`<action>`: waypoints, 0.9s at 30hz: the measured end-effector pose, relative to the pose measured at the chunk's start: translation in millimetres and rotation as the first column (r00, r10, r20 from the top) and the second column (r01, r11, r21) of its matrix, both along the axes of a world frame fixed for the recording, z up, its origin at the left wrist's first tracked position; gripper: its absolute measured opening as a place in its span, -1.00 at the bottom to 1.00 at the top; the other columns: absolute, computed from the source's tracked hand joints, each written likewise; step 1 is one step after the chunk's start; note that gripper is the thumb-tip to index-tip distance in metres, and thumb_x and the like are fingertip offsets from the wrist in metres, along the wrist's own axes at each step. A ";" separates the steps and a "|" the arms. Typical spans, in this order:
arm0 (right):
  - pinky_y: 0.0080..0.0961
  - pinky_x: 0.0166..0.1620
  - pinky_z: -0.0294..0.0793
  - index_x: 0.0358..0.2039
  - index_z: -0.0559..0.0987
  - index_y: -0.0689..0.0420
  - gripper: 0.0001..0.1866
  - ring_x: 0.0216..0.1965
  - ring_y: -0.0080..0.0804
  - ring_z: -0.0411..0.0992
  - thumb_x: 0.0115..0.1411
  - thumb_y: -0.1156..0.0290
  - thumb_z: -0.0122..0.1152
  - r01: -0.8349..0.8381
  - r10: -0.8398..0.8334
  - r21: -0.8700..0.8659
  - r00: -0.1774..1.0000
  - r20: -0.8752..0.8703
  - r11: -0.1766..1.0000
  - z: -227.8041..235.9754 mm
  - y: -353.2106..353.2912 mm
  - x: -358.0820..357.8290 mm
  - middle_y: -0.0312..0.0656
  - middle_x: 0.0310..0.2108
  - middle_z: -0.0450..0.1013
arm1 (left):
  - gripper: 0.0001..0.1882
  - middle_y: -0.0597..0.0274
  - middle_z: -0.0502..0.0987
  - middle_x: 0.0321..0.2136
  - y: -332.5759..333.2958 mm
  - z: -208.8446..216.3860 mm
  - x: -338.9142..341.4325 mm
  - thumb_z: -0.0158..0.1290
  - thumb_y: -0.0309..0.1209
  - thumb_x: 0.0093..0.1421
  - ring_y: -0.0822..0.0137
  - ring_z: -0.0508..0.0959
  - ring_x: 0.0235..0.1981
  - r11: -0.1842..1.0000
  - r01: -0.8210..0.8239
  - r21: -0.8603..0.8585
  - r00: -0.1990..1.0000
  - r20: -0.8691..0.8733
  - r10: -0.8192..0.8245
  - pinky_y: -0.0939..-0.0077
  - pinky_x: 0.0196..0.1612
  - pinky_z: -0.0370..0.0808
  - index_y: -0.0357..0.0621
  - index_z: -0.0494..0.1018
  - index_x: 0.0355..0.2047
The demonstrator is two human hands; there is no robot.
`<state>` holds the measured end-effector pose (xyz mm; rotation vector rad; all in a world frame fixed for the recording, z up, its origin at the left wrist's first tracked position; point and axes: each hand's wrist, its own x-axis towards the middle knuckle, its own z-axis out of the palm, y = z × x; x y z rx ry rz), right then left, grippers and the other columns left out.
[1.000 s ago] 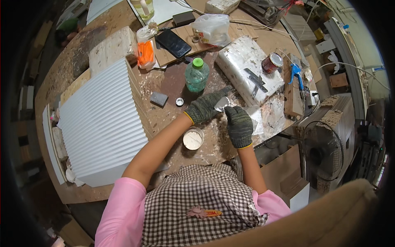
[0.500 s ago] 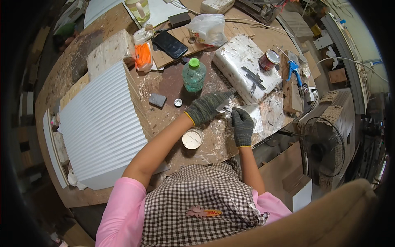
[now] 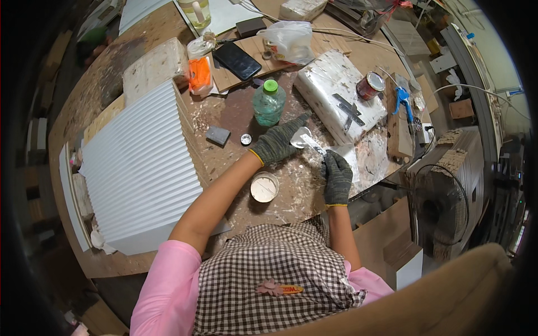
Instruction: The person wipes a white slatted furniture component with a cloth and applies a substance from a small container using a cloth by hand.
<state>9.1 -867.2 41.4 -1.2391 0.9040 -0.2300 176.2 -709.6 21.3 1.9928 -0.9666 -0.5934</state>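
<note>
My left hand point(image 3: 280, 141), in a dark grey knit glove with a yellow cuff, holds a small round white piece point(image 3: 300, 136), perhaps a lid; its index finger stretches out past it. In my right hand point(image 3: 337, 178), gloved alike, the fingers close round the handle of a small putty knife point(image 3: 311, 143). The blade, smeared white, reaches up to the white piece. A whitish sheet point(image 3: 348, 157) lies beside my right hand. Closer to my body stands a round tub of pale paste point(image 3: 264, 187).
Left on the paint-spotted table point(image 3: 224, 173) is a ribbed white panel stack point(image 3: 140, 162). Beyond my hands are a green-capped bottle point(image 3: 269, 103), a grey block point(image 3: 217, 136), a phone point(image 3: 237, 60) and a wrapped block point(image 3: 342, 95) bearing a can point(image 3: 370, 86). A fan point(image 3: 443, 204) stands right.
The putty knife's blade now shows more plainly against the white piece. My right hand has shifted slightly right and nearer to me. The view has moved a little.
</note>
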 end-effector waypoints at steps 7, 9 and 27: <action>-0.34 -0.28 0.52 -0.17 0.64 0.18 -0.83 -0.37 -0.21 0.55 0.23 0.48 0.21 -0.092 0.395 -0.973 0.919 -0.001 0.213 22.1 12.2 23.0 -0.11 -0.32 0.58 | -0.19 -0.02 0.30 0.29 -0.1 12.9 -3.0 0.18 -0.14 0.20 0.05 0.37 0.26 0.998 0.069 -0.007 0.989 0.132 -0.068 0.30 0.31 0.30 -0.12 0.13 0.37; -0.27 -0.24 0.51 -0.13 0.61 0.16 -0.77 -0.31 -0.13 0.53 0.19 0.50 0.17 -0.224 0.403 -0.970 0.899 -0.170 0.091 25.2 12.9 26.4 -0.06 -0.27 0.56 | -0.19 0.00 0.28 0.31 -1.1 18.7 -1.8 0.18 -0.14 0.19 0.07 0.37 0.27 0.994 0.100 0.051 0.986 0.125 -0.106 0.30 0.31 0.30 -0.11 0.12 0.38; -0.23 -0.13 0.50 -0.15 0.63 0.19 -0.78 -0.24 -0.07 0.54 0.21 0.42 0.18 -0.311 0.351 -0.864 0.921 -0.170 0.396 3.6 3.8 10.9 -0.01 -0.28 0.57 | -0.36 -0.02 0.51 0.08 -34.8 44.4 -19.9 0.02 -0.49 0.19 0.00 0.54 0.06 0.958 0.206 0.198 0.868 0.416 -0.272 0.14 0.12 0.46 0.00 0.24 0.32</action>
